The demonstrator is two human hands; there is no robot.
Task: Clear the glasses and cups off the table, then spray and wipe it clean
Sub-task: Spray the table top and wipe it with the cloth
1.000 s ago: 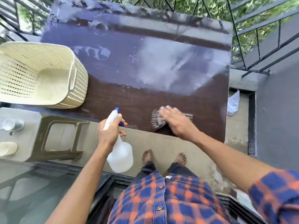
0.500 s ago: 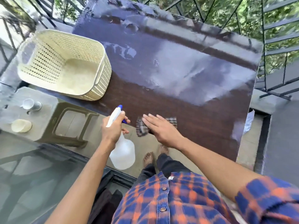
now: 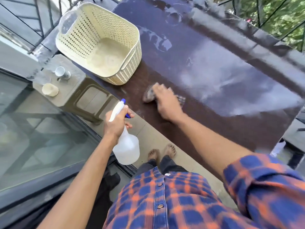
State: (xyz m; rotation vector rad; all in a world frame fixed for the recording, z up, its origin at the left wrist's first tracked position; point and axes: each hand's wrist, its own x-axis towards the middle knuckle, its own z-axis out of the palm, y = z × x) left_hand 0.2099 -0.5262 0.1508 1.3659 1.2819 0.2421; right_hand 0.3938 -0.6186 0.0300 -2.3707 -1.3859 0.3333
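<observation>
While the right hand lies flat with its fingers pressed together on top of a single checked cloth, the left hand has its fingers curled tight around the neck of one spray bottle. The cloth sits on the near left part of the dark brown table, bunched at the hand's left side with a small corner showing at its right. The bottle hangs off the near edge of the table, over the floor; its long axis runs tilted, with the blue-tipped nozzle up and toward the far side and the round clear body down and near. One cream perforated basket stands on the far left corner of the table, nothing visible inside it. Left of the table is one low stool, carrying two items that can be made out: a metal cup lying on its side and a pale cup nearer; motion blur hides anything more. Wet streaks and a ring mark show on the far half of the tabletop. Two bare feet stand on the floor near the table's edge.
</observation>
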